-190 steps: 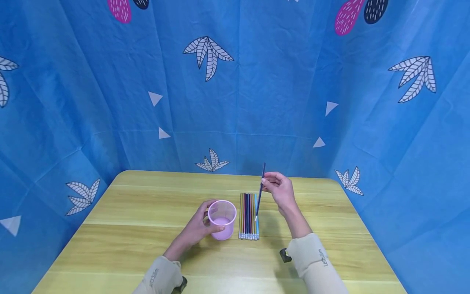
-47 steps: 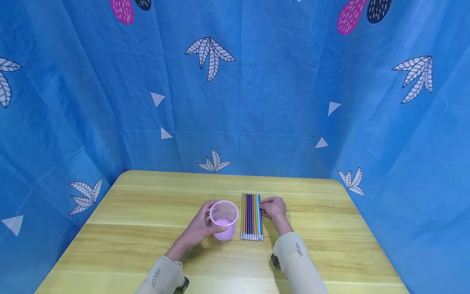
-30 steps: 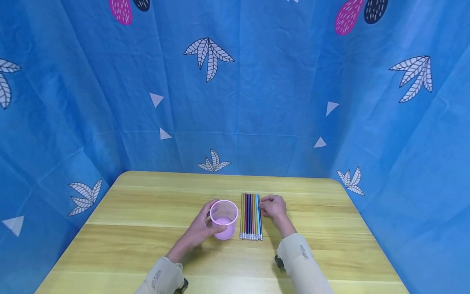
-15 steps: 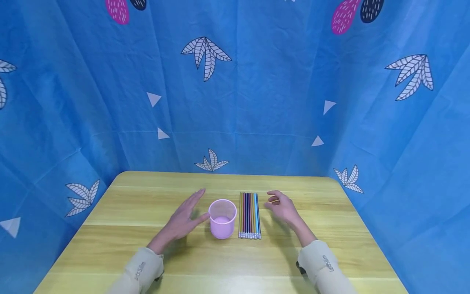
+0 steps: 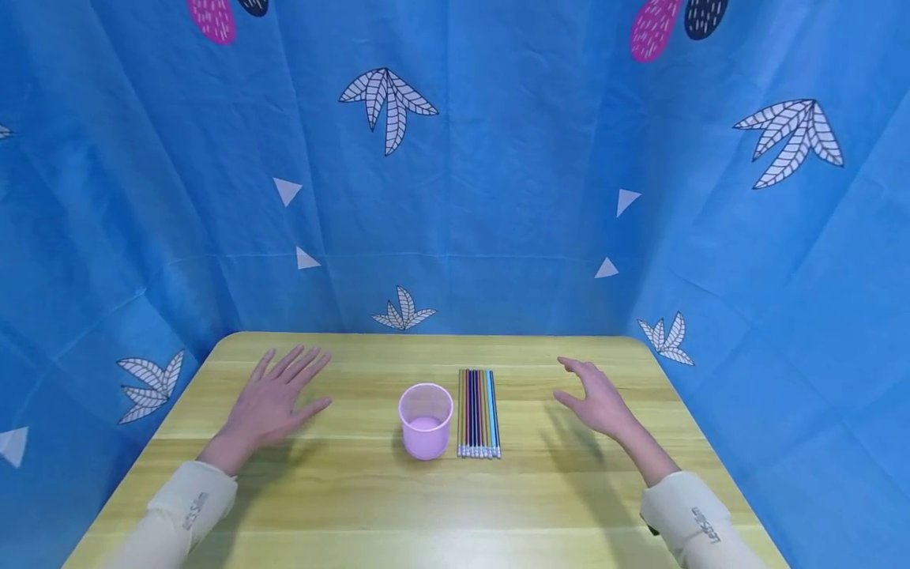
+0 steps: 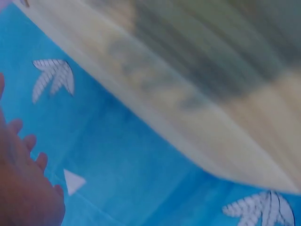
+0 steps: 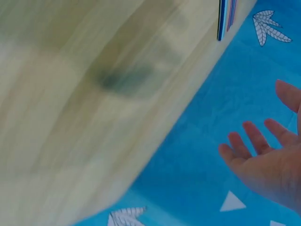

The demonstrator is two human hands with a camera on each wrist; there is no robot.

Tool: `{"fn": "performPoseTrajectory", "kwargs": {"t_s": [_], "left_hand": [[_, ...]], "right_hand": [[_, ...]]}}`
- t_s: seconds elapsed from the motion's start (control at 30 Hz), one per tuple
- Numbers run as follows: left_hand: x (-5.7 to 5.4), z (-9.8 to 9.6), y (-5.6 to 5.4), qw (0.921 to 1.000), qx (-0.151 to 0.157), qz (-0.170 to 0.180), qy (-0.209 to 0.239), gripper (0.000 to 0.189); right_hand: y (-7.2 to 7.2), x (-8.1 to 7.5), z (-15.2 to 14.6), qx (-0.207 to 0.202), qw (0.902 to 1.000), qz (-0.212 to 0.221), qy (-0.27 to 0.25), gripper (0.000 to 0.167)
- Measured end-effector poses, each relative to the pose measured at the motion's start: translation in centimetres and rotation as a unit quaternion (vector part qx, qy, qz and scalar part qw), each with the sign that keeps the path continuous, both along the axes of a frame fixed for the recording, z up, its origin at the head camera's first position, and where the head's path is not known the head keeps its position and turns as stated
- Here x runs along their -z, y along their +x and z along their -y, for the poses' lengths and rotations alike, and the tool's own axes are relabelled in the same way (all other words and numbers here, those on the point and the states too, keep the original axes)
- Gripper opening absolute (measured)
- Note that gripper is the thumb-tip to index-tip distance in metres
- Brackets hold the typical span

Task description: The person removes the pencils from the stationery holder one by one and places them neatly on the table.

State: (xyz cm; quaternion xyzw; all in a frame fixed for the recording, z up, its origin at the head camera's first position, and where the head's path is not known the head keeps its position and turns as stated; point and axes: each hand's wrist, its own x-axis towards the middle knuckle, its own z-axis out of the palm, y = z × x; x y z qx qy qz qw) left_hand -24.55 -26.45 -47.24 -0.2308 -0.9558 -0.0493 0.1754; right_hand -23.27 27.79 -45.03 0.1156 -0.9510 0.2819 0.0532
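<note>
A pink see-through cup (image 5: 426, 442) stands upright near the middle of the table. Just right of it, several pencils (image 5: 479, 415) lie side by side in a neat row, white eraser ends toward the person. My left hand (image 5: 270, 403) is spread above the table, well left of the cup, holding nothing. Over the table's right part, my right hand (image 5: 597, 399) hovers with relaxed fingers, apart from the pencils and holding nothing. The right wrist view also catches the ends of some pencils (image 7: 225, 19) beyond that hand.
The pale wood-patterned table (image 5: 355, 506) has rounded far corners. A blue cloth (image 5: 526, 158) with leaf and triangle prints hangs behind it and along both sides.
Earlier my right hand laid a dark pencil at the row's right end and let it go. My left hand released the cup. Both hands have since moved outward, away from cup and pencils.
</note>
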Motion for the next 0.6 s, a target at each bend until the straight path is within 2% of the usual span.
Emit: {"fn": "performPoseTrajectory", "kwargs": {"t_s": [0.13, 0.23, 0.33, 0.43, 0.53, 0.6], "left_hand": [[-1.4, 2.4, 0.1, 0.9989, -0.013, -0.037, -0.025, 0.073], [-2.2, 3.8, 0.1, 0.9962, -0.026, -0.067, -0.05, 0.075], [-2.8, 4.7, 0.2, 0.9927, -0.035, -0.097, -0.063, 0.075], [-3.2, 5.2, 0.3, 0.9898, -0.039, -0.121, -0.065, 0.077], [-3.3, 5.3, 0.3, 0.9877, -0.042, -0.132, -0.072, 0.085], [-3.3, 5.4, 0.4, 0.9871, -0.041, -0.136, -0.075, 0.086]], "right_hand": [[0.1, -0.8, -1.2, 0.006, 0.9979, -0.05, 0.042, 0.063], [0.3, -1.2, -2.1, 0.008, 0.9906, -0.098, 0.096, 0.065], [0.5, -1.3, -2.9, 0.004, 0.9739, -0.161, 0.16, 0.069], [0.5, -1.1, -3.8, -0.002, 0.9496, -0.226, 0.217, 0.071], [0.6, -0.7, -4.7, -0.007, 0.928, -0.271, 0.255, 0.068], [0.7, -0.4, -5.1, -0.013, 0.9182, -0.292, 0.267, 0.063]]}}
